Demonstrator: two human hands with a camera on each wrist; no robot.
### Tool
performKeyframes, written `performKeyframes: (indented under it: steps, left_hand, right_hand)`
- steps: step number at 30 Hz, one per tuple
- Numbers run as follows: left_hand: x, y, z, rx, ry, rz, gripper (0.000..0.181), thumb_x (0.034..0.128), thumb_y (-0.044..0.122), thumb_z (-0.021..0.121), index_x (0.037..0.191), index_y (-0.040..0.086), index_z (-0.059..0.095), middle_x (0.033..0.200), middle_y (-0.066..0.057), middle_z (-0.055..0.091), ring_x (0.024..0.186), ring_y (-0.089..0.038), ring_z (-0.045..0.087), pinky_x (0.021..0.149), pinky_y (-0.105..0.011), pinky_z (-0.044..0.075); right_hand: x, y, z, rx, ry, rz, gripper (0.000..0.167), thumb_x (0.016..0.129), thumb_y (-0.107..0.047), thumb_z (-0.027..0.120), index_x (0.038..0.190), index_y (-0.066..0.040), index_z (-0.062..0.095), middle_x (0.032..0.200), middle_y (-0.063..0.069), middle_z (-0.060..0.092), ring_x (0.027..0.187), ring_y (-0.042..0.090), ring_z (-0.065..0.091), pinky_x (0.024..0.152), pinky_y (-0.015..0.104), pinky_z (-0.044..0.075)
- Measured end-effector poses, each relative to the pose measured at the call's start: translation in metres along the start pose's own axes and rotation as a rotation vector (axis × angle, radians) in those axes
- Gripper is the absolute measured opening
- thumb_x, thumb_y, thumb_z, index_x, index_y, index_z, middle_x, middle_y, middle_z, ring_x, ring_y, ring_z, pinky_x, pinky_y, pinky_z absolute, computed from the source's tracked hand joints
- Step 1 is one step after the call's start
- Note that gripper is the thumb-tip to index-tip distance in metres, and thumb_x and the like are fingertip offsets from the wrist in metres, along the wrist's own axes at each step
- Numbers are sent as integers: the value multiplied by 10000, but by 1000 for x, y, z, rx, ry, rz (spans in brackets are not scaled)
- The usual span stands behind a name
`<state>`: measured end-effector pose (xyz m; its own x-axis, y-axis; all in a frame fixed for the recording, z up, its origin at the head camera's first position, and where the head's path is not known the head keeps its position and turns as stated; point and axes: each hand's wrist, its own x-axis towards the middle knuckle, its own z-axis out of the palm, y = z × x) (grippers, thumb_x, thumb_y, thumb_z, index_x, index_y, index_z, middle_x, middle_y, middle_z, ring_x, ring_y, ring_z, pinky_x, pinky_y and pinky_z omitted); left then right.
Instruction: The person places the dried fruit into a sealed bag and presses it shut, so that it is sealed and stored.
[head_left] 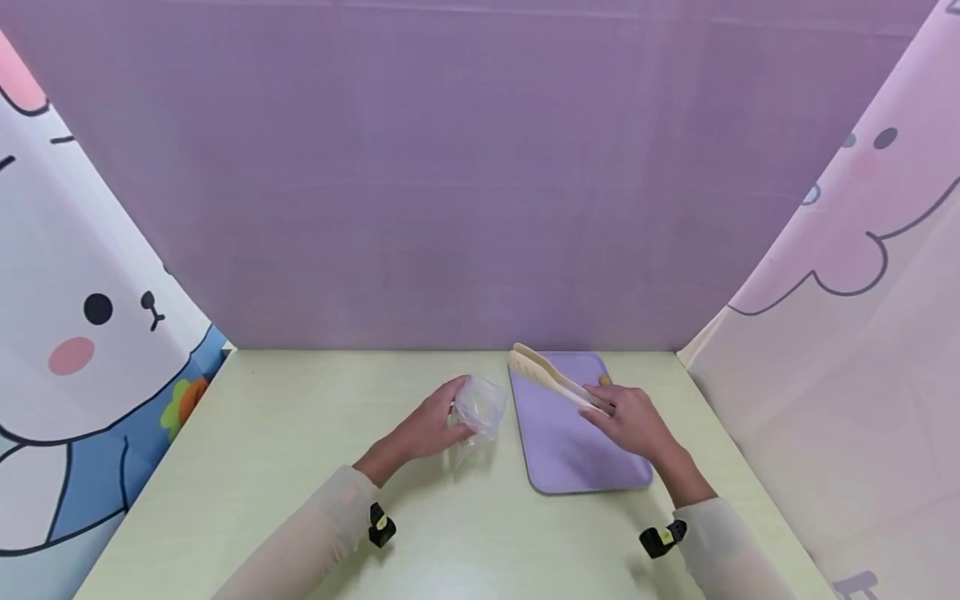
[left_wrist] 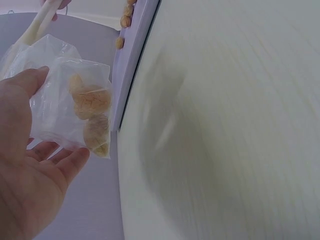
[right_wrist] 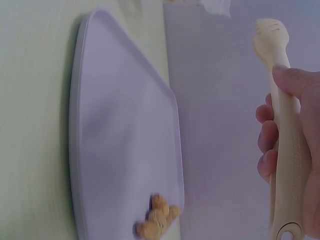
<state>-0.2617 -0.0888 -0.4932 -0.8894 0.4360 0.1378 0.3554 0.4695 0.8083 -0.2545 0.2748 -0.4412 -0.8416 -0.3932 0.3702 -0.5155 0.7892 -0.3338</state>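
Note:
My left hand (head_left: 431, 423) holds a clear plastic bag (head_left: 482, 406) above the table, left of the tray. In the left wrist view, the thumb and fingers grip the bag's sides, and lumpy light-brown pieces (left_wrist: 92, 102) sit inside it. My right hand (head_left: 630, 421) grips a pair of cream tongs (head_left: 551, 379) over the lilac tray (head_left: 551, 450). The tong heads point up and left, close together; nothing shows between them in the right wrist view. More lumpy brown pieces (right_wrist: 159, 218) lie at one end of the tray, mostly hidden behind the right hand in the head view.
The pale wood-grain table (head_left: 300, 433) carries the tray on its right half. A purple backdrop (head_left: 450, 183) rises along the far edge. Printed cartoon cloths (head_left: 90, 250) hang on both sides.

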Motion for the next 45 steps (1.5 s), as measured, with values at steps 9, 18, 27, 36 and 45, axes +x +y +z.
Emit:
performKeyframes:
  steps: [9, 18, 27, 36, 45]
  left_hand:
    - [-2, 0, 0, 0, -2, -18, 852, 914, 211, 739, 1605, 84, 257, 1532, -140, 459, 1341, -316, 531, 1069, -502, 505]
    - [0, -1, -1, 10, 3, -6, 853, 910, 202, 742, 1601, 69, 260, 1539, -156, 450, 1348, -327, 529, 1078, -507, 498]
    - [-2, -1, -2, -1, 8, -5, 855, 906, 194, 741, 1600, 57, 260, 1537, -163, 457, 1340, -328, 538, 1074, -495, 503]
    - [-1, -2, -3, 1, 7, -7, 856, 907, 203, 742, 1602, 66, 261, 1546, -153, 447, 1344, -322, 534, 1074, -498, 504]
    - [-2, -3, -3, 4, 9, -12, 857, 904, 205, 746, 1601, 70, 266, 1544, -151, 448, 1341, -317, 535, 1073, -493, 505]
  right_hand:
    - [-9, 22, -18, -9, -30, 110, 492, 902, -247, 756, 1330, -22, 665, 817, 48, 777, 565, 47, 594, 586, 279, 441]
    - [-17, 51, -23, -125, -22, 153, 429, 936, -277, 705, 1277, -15, 699, 1027, 206, 764, 754, 270, 659, 653, 440, 512]
    - [-27, 80, -21, -169, -25, 196, 402, 945, -277, 689, 1238, -4, 717, 872, 176, 763, 725, 313, 658, 678, 508, 524]
    - [-37, 97, -12, -168, -87, 318, 403, 962, -337, 662, 1226, -41, 730, 702, 55, 676, 662, 240, 558, 590, 395, 447]
    - [-41, 104, -3, -205, -138, 369, 472, 992, -351, 612, 1290, 10, 673, 1022, 274, 737, 840, 466, 679, 676, 543, 520]
